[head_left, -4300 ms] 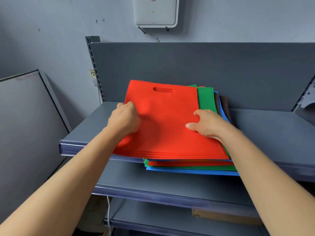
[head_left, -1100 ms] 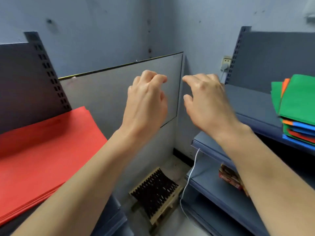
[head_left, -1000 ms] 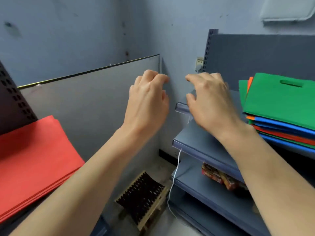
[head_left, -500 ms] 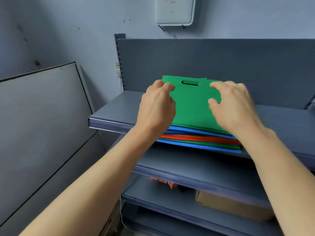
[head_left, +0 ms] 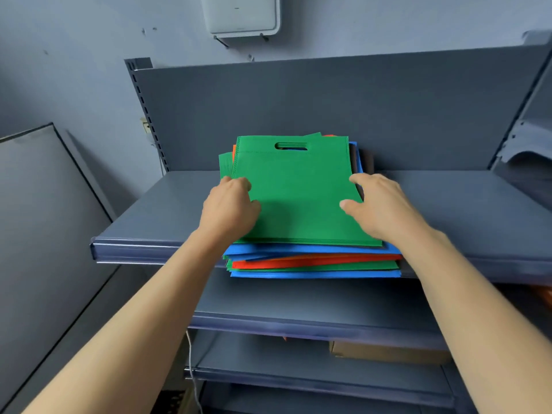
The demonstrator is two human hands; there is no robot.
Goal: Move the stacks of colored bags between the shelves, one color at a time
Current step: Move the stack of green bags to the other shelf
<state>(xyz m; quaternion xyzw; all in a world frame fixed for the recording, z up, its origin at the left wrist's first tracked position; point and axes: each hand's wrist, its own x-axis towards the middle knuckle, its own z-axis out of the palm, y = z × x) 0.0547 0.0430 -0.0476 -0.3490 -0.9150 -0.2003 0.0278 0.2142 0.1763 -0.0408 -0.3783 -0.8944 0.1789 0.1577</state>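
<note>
A stack of green bags [head_left: 298,198] with a cut-out handle lies on top of a mixed pile on the grey upper shelf [head_left: 155,216]. Under it show blue bags [head_left: 313,249], orange-red bags [head_left: 313,262], then more green and blue layers. The pile overhangs the shelf's front edge. My left hand [head_left: 230,207] grips the green stack's left edge, fingers curled at the edge and thumb on top. My right hand [head_left: 379,204] holds the right edge, thumb on the green surface and fingers round the side.
A grey back panel stands behind the pile. Below are a second shelf [head_left: 298,306] and a third one holding a cardboard box [head_left: 388,352]. A large grey board [head_left: 38,219] leans at the left. A white cable [head_left: 191,369] hangs by the lower shelves.
The orange-red stack went to a shelf at the left. I turned back, and both hands came down from above the green stack onto its left and right edges.
</note>
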